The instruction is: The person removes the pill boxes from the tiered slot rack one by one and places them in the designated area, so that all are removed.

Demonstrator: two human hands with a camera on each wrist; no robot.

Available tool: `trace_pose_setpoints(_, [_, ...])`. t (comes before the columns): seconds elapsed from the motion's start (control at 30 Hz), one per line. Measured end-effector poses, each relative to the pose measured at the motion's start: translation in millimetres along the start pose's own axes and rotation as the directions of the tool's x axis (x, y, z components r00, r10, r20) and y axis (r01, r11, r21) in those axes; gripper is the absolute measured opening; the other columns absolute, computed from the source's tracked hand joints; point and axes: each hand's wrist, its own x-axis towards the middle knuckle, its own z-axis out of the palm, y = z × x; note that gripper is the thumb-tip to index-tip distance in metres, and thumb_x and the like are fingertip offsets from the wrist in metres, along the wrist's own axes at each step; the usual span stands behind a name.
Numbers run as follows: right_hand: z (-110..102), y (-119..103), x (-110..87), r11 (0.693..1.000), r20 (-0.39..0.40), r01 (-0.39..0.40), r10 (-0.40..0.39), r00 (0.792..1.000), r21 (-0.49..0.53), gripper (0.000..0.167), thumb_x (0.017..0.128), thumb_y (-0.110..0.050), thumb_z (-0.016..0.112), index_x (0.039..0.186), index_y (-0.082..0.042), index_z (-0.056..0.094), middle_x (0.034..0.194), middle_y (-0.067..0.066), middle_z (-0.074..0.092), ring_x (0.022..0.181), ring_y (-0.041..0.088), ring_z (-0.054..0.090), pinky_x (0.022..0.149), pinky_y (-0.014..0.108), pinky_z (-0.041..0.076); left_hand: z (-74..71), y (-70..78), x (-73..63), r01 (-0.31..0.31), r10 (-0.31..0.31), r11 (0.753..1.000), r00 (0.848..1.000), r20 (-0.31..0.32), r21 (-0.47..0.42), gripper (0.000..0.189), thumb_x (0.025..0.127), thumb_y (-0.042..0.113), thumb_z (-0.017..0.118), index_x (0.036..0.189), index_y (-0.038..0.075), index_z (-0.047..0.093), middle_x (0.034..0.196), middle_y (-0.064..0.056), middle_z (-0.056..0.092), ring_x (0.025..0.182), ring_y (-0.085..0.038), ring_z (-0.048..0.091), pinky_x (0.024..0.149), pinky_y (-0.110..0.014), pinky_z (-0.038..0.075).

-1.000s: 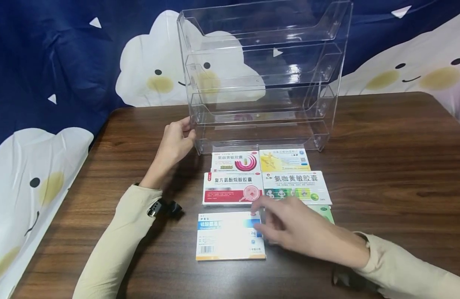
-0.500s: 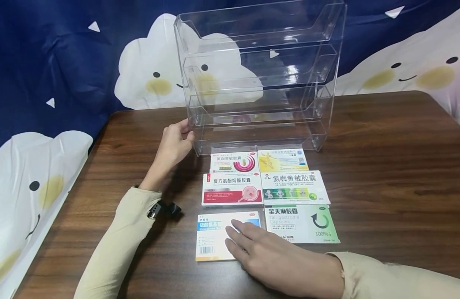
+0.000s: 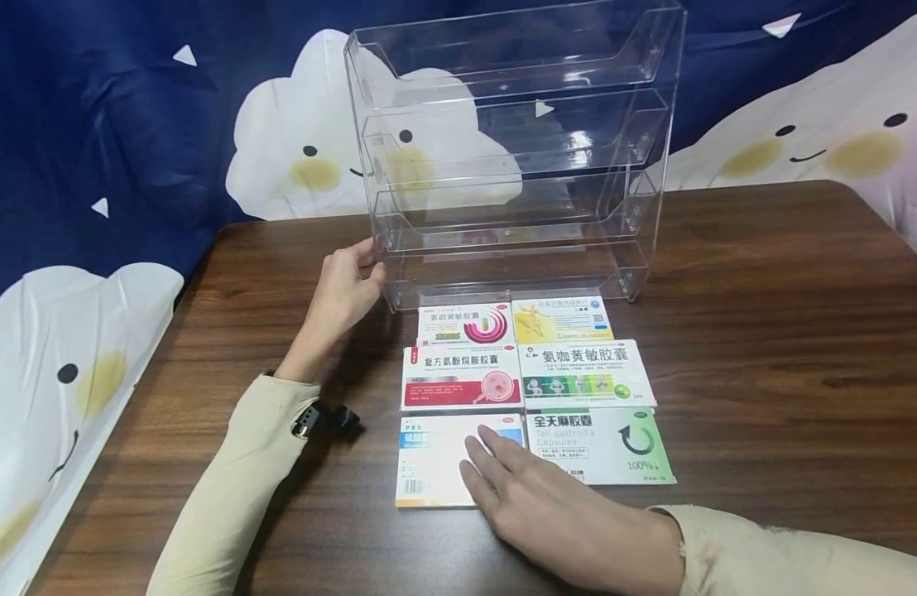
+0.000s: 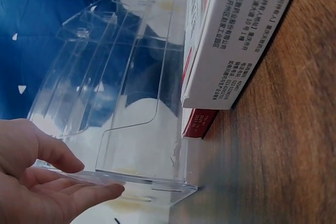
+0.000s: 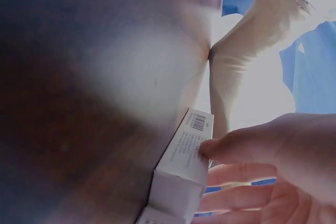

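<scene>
In the head view my left hand [image 3: 343,290] holds the lower left side of a clear plastic tiered rack [image 3: 518,240]. The left wrist view shows its thumb and fingers on either side of the rack's side panel [image 4: 131,178]. My right hand [image 3: 555,513] lies over the right part of a white and blue medicine box [image 3: 424,480], fingers extended on its top. In the right wrist view, the thumb [image 5: 236,148] touches the long printed side of that box [image 5: 184,142]. A green medicine box [image 3: 615,447] lies beside it, partly behind the hand.
Ahead lie a red and white box [image 3: 458,377], a white and green box [image 3: 585,377], a pink-patterned box [image 3: 466,323] and a yellow box [image 3: 563,321], in two columns before the rack. Brown wooden table [image 3: 771,348]; blue cloud-print cloth [image 3: 131,124] behind.
My right hand has moved left from the green box's place onto the white and blue box. That box has slid forward, up against the red and white one. The left hand keeps its hold.
</scene>
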Motion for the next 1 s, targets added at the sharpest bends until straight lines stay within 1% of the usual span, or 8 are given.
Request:
trace_pose_setpoints(0.07, [0.7, 0.5, -0.1, 1.000, 0.000, 0.000, 0.000, 1.000, -0.008, 0.038, 0.084, -0.007, 0.055, 0.121, -0.001, 0.064, 0.121, 0.019, 0.064, 0.119, 0.032, 0.057, 0.105, 0.035, 0.042, 0.2, -0.2, 0.1, 0.002, -0.002, 1.000, 1.000, 0.000, -0.009, 0.044, 0.090, -0.002, 0.049, 0.133, -0.009, 0.051, 0.113, -0.026, 0.065, 0.094, -0.022, 0.063, 0.081, -0.038, 0.055])
trace_pose_setpoints(0.17, [0.7, 1.1, -0.5, 1.000, 0.009, 0.003, -0.003, 1.000, -0.002, 0.037, 0.086, -0.010, 0.058, 0.121, -0.001, 0.064, 0.122, 0.019, 0.063, 0.120, 0.032, 0.056, 0.105, 0.034, 0.042, 0.5, -0.4, 0.4, 0.002, -0.002, 1.000, 1.000, 0.002, -0.016, 0.044, 0.090, -0.003, 0.048, 0.133, -0.009, 0.051, 0.113, -0.027, 0.065, 0.095, -0.024, 0.064, 0.083, -0.040, 0.055])
trace_pose_setpoints(0.3, [0.1, 1.4, -0.6, 1.000, 0.012, 0.004, -0.004, 1.000, 0.007, 0.037, 0.085, -0.012, 0.063, 0.121, -0.002, 0.064, 0.122, 0.018, 0.064, 0.119, 0.031, 0.057, 0.104, 0.034, 0.043, 0.7, -0.2, 0.4, 0.012, -0.012, 1.000, 1.000, 0.007, -0.018, 0.043, 0.090, -0.003, 0.049, 0.133, -0.009, 0.051, 0.114, -0.027, 0.064, 0.098, -0.025, 0.064, 0.085, -0.040, 0.054])
trace_pose_setpoints(0.47, [-0.1, 1.5, -1.0, 1.000, 0.016, -0.002, 0.002, 1.000, 0.013, 0.037, 0.084, -0.012, 0.065, 0.120, -0.001, 0.065, 0.121, 0.017, 0.064, 0.119, 0.031, 0.057, 0.103, 0.033, 0.044, 1.1, 0.5, 0.3, 0.015, -0.015, 1.000, 1.000, 0.012, -0.027, 0.044, 0.091, -0.003, 0.048, 0.134, -0.010, 0.050, 0.116, -0.027, 0.063, 0.101, -0.026, 0.064, 0.087, -0.040, 0.054])
trace_pose_setpoints(0.73, [-2.4, 4.5, -0.5, 0.999, 0.051, -0.032, 0.031, 0.998, 0.006, 0.038, 0.083, -0.012, 0.069, 0.119, 0.000, 0.065, 0.121, 0.018, 0.064, 0.118, 0.031, 0.058, 0.100, 0.034, 0.047, 1.2, 1.3, 1.1, -0.002, 0.002, 0.999, 1.000, 0.015, -0.036, 0.043, 0.090, -0.003, 0.049, 0.133, -0.010, 0.051, 0.116, -0.027, 0.063, 0.102, -0.027, 0.064, 0.088, -0.040, 0.054])
trace_pose_setpoints(0.9, [-2.2, 6.3, -0.8, 1.000, 0.029, -0.025, 0.024, 0.999, 0.011, 0.037, 0.083, -0.011, 0.068, 0.118, 0.001, 0.065, 0.120, 0.018, 0.065, 0.117, 0.031, 0.058, 0.100, 0.034, 0.047, 0.6, 2.0, 2.0, 0.007, -0.006, 0.998, 1.000, 0.014, -0.064, 0.043, 0.090, -0.003, 0.048, 0.133, -0.010, 0.050, 0.118, -0.026, 0.062, 0.107, -0.031, 0.064, 0.090, -0.039, 0.053])
trace_pose_setpoints(1.0, [-3.5, 9.1, -0.8, 0.996, 0.035, -0.037, 0.035, 0.999, 0.076, 0.040, 0.082, -0.010, 0.070, 0.120, 0.000, 0.064, 0.121, 0.018, 0.064, 0.118, 0.032, 0.058, 0.098, 0.035, 0.048, 0.5, 1.4, 2.8, 0.009, -0.008, 0.997, 1.000, 0.013, -0.072, 0.044, 0.090, -0.001, 0.049, 0.134, -0.009, 0.051, 0.120, -0.025, 0.062, 0.108, -0.030, 0.064, 0.091, -0.038, 0.053])
